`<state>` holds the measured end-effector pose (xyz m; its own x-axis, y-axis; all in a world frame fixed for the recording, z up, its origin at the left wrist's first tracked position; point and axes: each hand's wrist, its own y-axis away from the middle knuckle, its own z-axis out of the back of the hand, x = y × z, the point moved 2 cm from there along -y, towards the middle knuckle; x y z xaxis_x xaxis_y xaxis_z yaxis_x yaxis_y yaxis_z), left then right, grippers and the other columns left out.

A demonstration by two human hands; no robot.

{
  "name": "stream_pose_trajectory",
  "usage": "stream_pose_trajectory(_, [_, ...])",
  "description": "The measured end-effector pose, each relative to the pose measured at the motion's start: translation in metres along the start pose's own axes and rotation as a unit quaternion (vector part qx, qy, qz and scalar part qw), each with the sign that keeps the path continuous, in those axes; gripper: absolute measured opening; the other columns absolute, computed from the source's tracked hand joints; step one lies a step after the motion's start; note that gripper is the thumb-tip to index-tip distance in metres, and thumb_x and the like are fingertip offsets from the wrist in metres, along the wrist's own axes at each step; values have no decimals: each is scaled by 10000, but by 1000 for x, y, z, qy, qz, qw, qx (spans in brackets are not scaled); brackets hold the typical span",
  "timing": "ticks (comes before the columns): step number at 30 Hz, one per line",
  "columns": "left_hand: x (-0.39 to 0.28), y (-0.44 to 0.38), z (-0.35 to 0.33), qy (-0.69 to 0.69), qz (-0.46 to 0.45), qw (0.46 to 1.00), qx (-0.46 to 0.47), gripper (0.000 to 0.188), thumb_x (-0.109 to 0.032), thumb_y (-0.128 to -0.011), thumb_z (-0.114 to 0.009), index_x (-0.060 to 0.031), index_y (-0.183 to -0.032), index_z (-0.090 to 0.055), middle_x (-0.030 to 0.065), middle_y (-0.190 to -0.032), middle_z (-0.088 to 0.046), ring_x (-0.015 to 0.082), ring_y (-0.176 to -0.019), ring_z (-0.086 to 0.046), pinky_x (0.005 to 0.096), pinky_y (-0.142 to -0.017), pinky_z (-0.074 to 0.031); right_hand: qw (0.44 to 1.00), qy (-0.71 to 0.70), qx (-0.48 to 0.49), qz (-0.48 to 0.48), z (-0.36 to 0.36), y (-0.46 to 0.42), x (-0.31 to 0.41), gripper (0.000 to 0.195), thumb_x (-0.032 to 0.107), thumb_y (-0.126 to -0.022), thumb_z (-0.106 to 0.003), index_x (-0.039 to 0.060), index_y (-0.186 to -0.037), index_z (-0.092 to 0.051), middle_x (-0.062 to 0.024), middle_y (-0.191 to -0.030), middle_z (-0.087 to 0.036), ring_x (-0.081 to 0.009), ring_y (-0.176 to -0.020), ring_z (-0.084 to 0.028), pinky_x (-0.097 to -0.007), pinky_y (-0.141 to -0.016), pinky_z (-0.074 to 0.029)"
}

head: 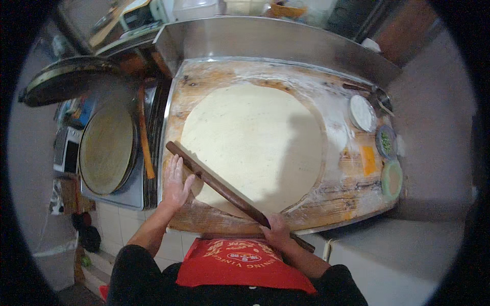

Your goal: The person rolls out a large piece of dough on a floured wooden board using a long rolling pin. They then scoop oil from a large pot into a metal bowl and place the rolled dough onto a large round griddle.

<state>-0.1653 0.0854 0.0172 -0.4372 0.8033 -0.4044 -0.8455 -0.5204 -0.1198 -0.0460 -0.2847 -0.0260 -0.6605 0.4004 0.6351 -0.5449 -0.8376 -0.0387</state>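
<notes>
A large, thin round sheet of dough [245,141] lies flat on the floured wooden board. A long dark wooden rolling pin [226,191] slants across the dough's near left edge, its far end past the rim. My right hand [278,230] is closed around the pin near its lower right end, which sticks out past the board's front edge. With fingers straight and thumb spread, my left hand [178,187] rests against the pin's upper left part without gripping it.
A bowl of white flour [362,113], a bowl of chopped greens [386,142], a green bowl [391,179] and an orange scraper [368,160] sit along the board's right side. Left is a round griddle [107,151] with its lid [69,80] raised. A metal guard [268,40] stands behind.
</notes>
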Motion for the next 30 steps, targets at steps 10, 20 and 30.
stream_pose_trajectory(10, [-115,-81,-92,35,-267,959,87,715,-373,-926,-580,31,-1461,-330,244,-1542,-284,400,-1447,-235,521,-1177,-178,969,-55,-159,-183,-21,-134,25,596,208,-840,-669,2,-1364,-473,-279,-1205,-556,-458,-1095,-548,-505,-931,-450])
stream_pose_trajectory(20, [-239,-154,-165,45,-435,883,170,759,-524,-899,-553,-19,-1445,-401,155,-1590,-227,348,-1489,-130,558,-1177,-125,871,313,-198,-324,75,7,-212,646,372,-889,-602,23,-1408,-442,-216,-1496,-348,-393,-1390,-313,-569,-1125,-213])
stream_pose_trajectory(30, [-379,-178,-279,-6,-500,835,232,689,-536,-933,-473,-61,-1431,-437,134,-1562,-315,320,-1477,-194,566,-1189,-41,861,330,-199,-333,98,3,-199,656,400,-932,-530,33,-1452,-372,-192,-1510,-336,-395,-1400,-291,-618,-1116,-182])
